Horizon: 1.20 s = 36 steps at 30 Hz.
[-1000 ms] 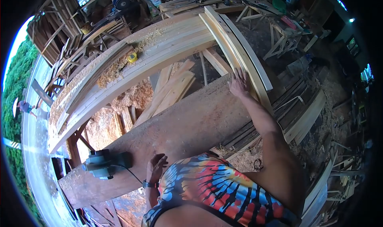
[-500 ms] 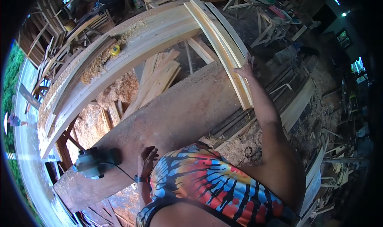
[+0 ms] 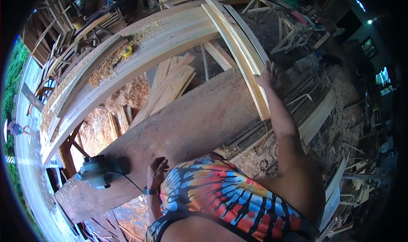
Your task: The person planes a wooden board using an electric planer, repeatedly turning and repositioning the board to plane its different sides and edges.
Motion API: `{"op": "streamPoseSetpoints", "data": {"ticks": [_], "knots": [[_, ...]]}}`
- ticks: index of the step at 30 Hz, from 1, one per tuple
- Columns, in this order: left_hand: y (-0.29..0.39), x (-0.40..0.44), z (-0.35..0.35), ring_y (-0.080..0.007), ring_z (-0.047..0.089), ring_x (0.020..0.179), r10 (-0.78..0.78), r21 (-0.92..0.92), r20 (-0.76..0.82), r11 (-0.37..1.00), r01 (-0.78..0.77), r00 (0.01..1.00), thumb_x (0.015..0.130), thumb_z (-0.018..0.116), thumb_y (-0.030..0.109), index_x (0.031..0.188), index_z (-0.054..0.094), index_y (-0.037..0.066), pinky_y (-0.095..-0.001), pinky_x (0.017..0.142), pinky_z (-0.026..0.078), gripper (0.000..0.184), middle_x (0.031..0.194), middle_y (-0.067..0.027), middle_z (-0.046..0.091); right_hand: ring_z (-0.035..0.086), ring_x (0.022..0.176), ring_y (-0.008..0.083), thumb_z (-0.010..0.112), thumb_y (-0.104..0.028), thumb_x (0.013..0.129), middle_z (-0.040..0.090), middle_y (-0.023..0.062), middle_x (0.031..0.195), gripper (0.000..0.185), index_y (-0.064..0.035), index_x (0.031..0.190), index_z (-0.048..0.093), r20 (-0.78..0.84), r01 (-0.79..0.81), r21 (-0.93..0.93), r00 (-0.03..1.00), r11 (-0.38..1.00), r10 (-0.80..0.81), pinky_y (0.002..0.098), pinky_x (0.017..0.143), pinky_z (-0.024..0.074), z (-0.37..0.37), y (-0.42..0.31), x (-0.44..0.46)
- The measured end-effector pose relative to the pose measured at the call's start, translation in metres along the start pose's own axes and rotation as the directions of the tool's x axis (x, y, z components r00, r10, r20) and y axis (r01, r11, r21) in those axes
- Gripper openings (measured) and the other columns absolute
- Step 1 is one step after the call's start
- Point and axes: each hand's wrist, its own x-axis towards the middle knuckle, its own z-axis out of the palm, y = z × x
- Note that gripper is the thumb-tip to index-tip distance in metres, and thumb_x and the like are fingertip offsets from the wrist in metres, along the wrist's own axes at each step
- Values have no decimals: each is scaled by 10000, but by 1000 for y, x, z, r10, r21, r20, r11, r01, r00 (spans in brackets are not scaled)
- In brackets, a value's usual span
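My right hand (image 3: 267, 77) rests on the long pale boards (image 3: 238, 40) at the upper middle, with its thumb over a board edge and its fingers apart near the end of the outer narrow strip (image 3: 248, 27). The boards lie across the wide brown plank (image 3: 182, 114) and the curved timber piece (image 3: 170, 42). Near my torso, my left hand (image 3: 157, 169) hangs empty beside the plank's near edge, its fingers loosely bent and apart. A dark band circles that wrist. To its left, a green power tool (image 3: 97, 172) with a black cord sits on the plank.
A yellow tape measure (image 3: 127, 51) and wood shavings (image 3: 104, 72) lie on the curved timber. Loose planks (image 3: 170, 86) and shavings are beneath it. More lumber (image 3: 318, 114) lies at the right. A person (image 3: 16, 128) is outside at the far left.
My right hand has shifted rightward across the boards to the outer strip, and its fingers have spread. The view has moved slightly. My left hand stays beside my torso.
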Motion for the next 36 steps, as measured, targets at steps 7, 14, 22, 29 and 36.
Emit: {"op": "streamPoseSetpoints", "data": {"ticks": [7,14,22,29,36], "knots": [[6,10,6,-200,706,880,-4,38,14,999,4,1000,969,678,288,1231,630,-52,-318,735,558,432,1068,-152,712,245,1475,458,737,-291,850,235,211,1616,815,-261,1564,344,-18,436,-38,899,899,-437,567,1209,230,-7,-12,15],[6,8,5,-191,704,872,4,106,-1,994,-3,1000,968,681,272,1227,630,-56,-322,734,565,421,1060,-158,715,150,1514,438,680,-344,906,137,175,1660,634,-270,1497,466,59,520,-121,854,845,-517,604,1214,180,20,-57,88],[8,6,2,-183,700,868,-43,-2,-102,999,43,994,964,690,278,1210,636,-54,-307,720,561,417,1042,-141,710,140,1505,479,689,-379,903,104,180,1660,627,-200,1471,495,98,502,-69,864,862,-494,575,1221,201,23,-89,127],[11,12,4,-177,699,853,-50,-26,-116,999,47,992,960,689,285,1195,648,-37,-306,713,560,401,1015,-126,713,179,1491,484,662,-279,914,155,194,1641,597,-154,1472,491,79,515,-44,856,856,-511,523,1223,240,28,-92,132],[19,13,5,-174,697,825,-32,45,-110,998,37,993,953,692,289,1171,654,-41,-309,689,552,397,974,-123,718,244,1485,431,604,-223,949,216,198,1623,508,-130,1443,533,-11,537,-227,833,813,-553,506,1187,320,57,-105,167]]}}
